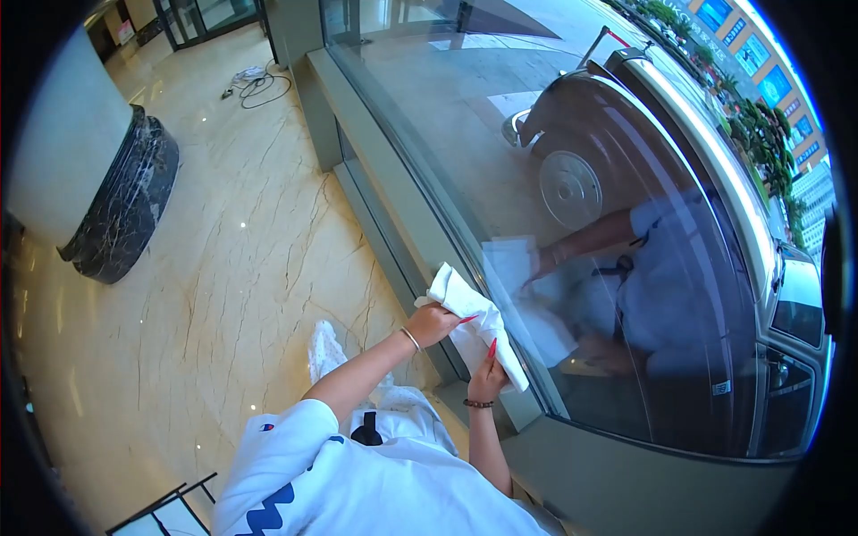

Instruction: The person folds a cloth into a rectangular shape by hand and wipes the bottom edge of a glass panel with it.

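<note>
A folded white cloth (471, 305) is held between my two hands, above the grey window frame and right beside the glass pane (447, 152). My left hand (433, 323), with a bangle at the wrist, grips the cloth's near-left side. Lower down, my right hand (487, 380), wearing a beaded bracelet, pinches its right part with the thumb on top. Red nails show on both hands. Part of the cloth hangs below the fingers. I cannot tell whether the cloth touches the glass. The pane mirrors my arms and the cloth.
Outside the glass stands a dark vintage-style car (643, 143). A grey frame (384, 170) runs along the window. On the marble floor (241, 268) are a round column with a dark stone base (130, 201) and a coiled cable (259, 85). A black-framed object (170, 509) is at lower left.
</note>
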Tool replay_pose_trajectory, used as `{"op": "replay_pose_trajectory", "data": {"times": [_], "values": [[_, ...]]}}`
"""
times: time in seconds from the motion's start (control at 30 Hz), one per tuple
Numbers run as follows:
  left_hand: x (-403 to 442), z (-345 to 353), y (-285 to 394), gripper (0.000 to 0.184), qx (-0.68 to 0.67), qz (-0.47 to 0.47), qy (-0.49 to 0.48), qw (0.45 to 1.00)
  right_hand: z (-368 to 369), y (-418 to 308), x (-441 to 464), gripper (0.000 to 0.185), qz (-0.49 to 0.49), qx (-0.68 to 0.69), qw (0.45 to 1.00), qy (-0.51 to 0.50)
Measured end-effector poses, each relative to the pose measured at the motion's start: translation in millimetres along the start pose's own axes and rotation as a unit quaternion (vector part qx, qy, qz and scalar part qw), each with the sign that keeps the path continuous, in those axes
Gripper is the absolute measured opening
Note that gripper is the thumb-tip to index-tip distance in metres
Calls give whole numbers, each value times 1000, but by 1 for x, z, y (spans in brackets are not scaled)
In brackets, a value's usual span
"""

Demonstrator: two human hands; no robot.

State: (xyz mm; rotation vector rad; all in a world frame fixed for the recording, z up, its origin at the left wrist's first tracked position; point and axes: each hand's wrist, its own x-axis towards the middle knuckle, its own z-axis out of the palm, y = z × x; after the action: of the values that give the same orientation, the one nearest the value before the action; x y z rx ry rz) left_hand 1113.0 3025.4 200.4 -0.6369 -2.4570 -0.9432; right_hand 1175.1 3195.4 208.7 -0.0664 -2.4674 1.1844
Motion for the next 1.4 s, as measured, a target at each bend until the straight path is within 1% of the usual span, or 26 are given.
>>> {"op": "replay_pose_trajectory", "data": {"times": [0.03, 0.1, 0.17, 0.2, 0.27, 0.3, 0.33, 0.37, 0.4, 0.47, 0.53, 0.6, 0.63, 0.67, 0.7, 0.73, 0.77, 0.8, 0.83, 0.97, 1.03, 1.13, 1.2, 1.27, 1.3, 1.4], "values": [[4, -1, -8, 19, -7, -13, -5, 1000, 8, -3, 4, 25, 1, -6, 1000, 1], [15, -11, -29, 20, -15, -27, -8, 999, 30, -9, 11, 25, -39, -13, 999, -9], [32, -29, -58, 19, 20, 15, 36, 999, 58, -14, 30, 26, -47, -24, 999, -13], [36, -29, -75, 19, 18, 12, 38, 999, 73, -17, 40, 26, -53, -31, 998, -14], [42, -23, -114, 14, 34, -1, 23, 999, 99, -22, 59, 27, -44, -21, 998, -31], [47, -30, -127, 10, 25, -7, 36, 999, 111, -29, 67, 26, -48, -21, 998, -38], [49, -38, -139, 10, 24, -10, 38, 999, 122, -36, 73, 26, -52, -20, 997, -45], [49, -48, -151, 12, 28, -3, 32, 999, 131, -46, 75, 26, -83, -29, 995, -39], [49, -58, -162, 15, 32, 3, 27, 999, 144, -54, 76, 26, -85, -31, 995, -42], [54, -73, -183, 15, 44, -9, 15, 999, 166, -67, 82, 26, -101, -63, 992, -37], [56, -85, -207, 15, 59, -18, -4, 998, 184, -81, 90, 25, -107, -62, 992, -36], [64, -97, -226, 17, 47, -11, 37, 998, 204, -92, 105, 25, -60, 2, 998, -32], [71, -107, -238, 17, 47, -13, 37, 998, 218, -99, 117, 26, -26, 14, 999, -30], [80, -116, -251, 18, 83, -26, -2, 996, 232, -105, 128, 25, -4, 18, 999, -32], [86, -124, -263, 20, 118, -40, -41, 991, 243, -106, 134, 25, -13, 14, 1000, -24], [87, -124, -273, 20, 118, -42, -42, 991, 254, -107, 139, 25, -23, 9, 1000, -16], [88, -122, -282, 20, 109, -21, -9, 994, 261, -107, 144, 25, -23, 10, 1000, -18], [89, -121, -291, 21, 100, 0, 24, 995, 264, -113, 150, 25, 3, 30, 999, -32], [89, -122, -302, 21, 100, -2, 24, 995, 269, -119, 154, 25, 29, 50, 997, -45], [96, -132, -335, 20, 89, 6, 42, 995, 297, -131, 167, 25, 0, 17, 999, -45], [104, -143, -351, 20, 94, 3, 53, 994, 314, -138, 176, 26, 8, 47, 998, -40], [117, -164, -379, 21, 110, 3, 49, 993, 345, -149, 193, 27, 13, 45, 997, -64], [124, -179, -398, 22, 97, -17, 16, 995, 365, -159, 201, 27, 17, 49, 997, -61], [128, -191, -414, 22, 81, -23, 19, 996, 387, -172, 208, 27, 21, 53, 997, -57], [132, -197, -427, 22, 66, -28, 25, 997, 402, -179, 215, 27, 20, 65, 996, -65], [141, -219, -483, 21, 76, -54, 35, 995, 454, -208, 243, 28, 25, 104, 990, -88]]}}
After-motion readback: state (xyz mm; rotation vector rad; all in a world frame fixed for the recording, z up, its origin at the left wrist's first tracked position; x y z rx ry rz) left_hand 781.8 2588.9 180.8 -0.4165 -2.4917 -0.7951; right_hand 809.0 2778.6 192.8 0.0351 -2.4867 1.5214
